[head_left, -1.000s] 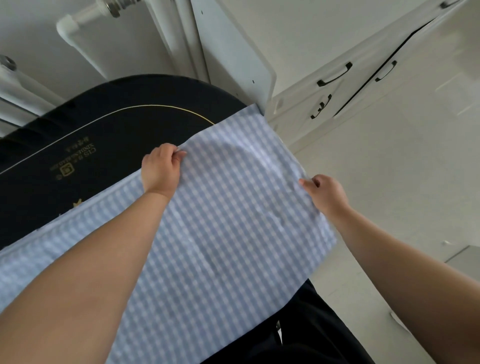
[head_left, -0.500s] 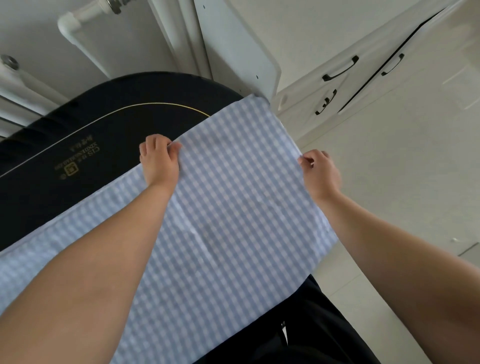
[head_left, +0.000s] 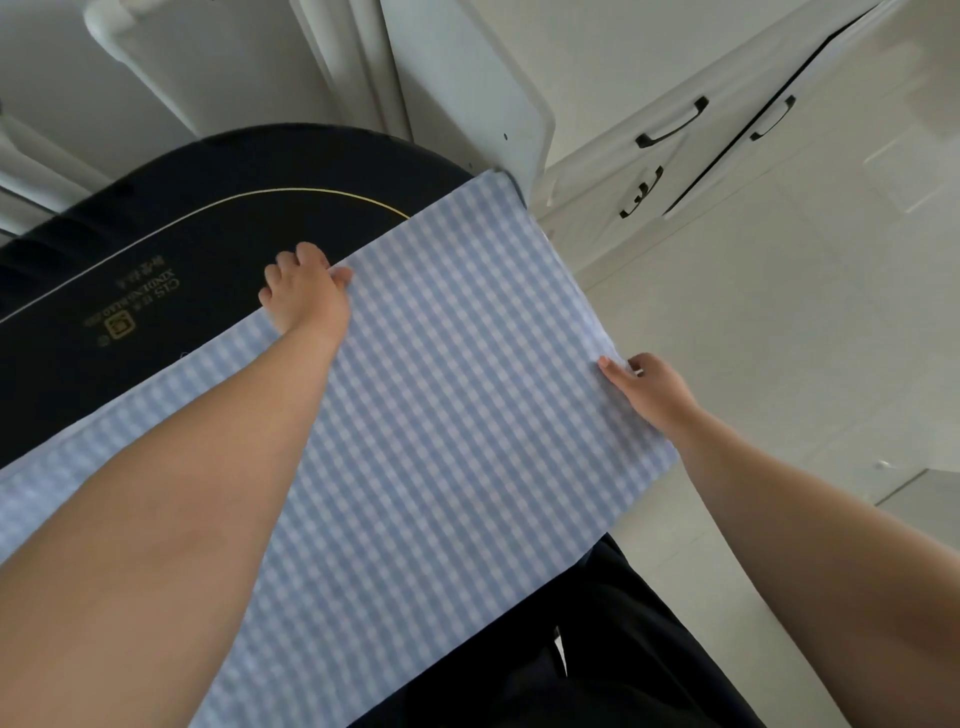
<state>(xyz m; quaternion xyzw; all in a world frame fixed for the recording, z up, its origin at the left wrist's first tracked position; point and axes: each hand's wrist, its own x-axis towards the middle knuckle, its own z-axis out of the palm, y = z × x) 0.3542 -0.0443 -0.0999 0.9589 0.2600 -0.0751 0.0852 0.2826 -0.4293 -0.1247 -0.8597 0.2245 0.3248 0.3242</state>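
Pinching edges of checked cloth (head_left: 467, 405), fingers of left hand (head_left: 306, 299) and right hand (head_left: 652, 392), atop black board (head_left: 197, 249) near white cabinets (head_left: 691, 171).

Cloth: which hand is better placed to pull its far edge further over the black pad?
Left, probably. The left hand grips the cloth at its far edge, on the pad; the right hand pinches the side edge, beyond the pad.

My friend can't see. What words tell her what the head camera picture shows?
A blue-and-white checked cloth lies across a black board with gold lettering. The left hand grips its far edge and the right hand pinches its side edge. White drawers with black handles are behind.
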